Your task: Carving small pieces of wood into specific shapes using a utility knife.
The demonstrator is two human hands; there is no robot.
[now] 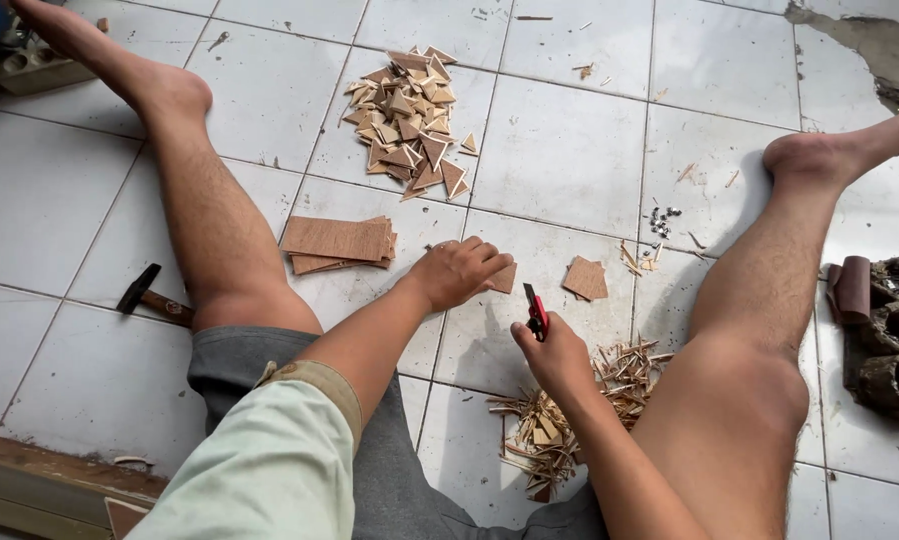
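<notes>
Head view, person seated on a white tiled floor [569, 150], legs spread wide.

Left hand [456, 272]: palm down, fingers curled over a small flat brown wood piece [504, 278] that lies on the tile at centre, just left of the right hand. Fingertips press it flat; only its right edge shows from under the fingers. Forearm reaches in from near left, elbow bent, pale green sleeve at the upper arm.

Right hand [554, 352]: closed in a fist around a red-handled cutter [536, 312], whose tip points away towards the wood piece. Wrist is straight and the forearm runs down to the near right edge.

Handling judgement: the piece looks thin, light and stiff, like veneer or thin ply, likely to split along the grain and to skid on glazed tile. Best held by pressing flat from above or pinching at the edges, fingers kept clear of the blade line.

Surroundings:
- second small brown wood square [585, 278], just right of the hands
- stack of brown rectangular wood sheets [339, 243], left of the left hand
- heap of cut wood triangles [407, 120], far centre
- pile of thin wood offcuts and slivers [569, 410], near, under the right forearm
- black-headed hammer [152, 296], far left beyond the left leg
</notes>
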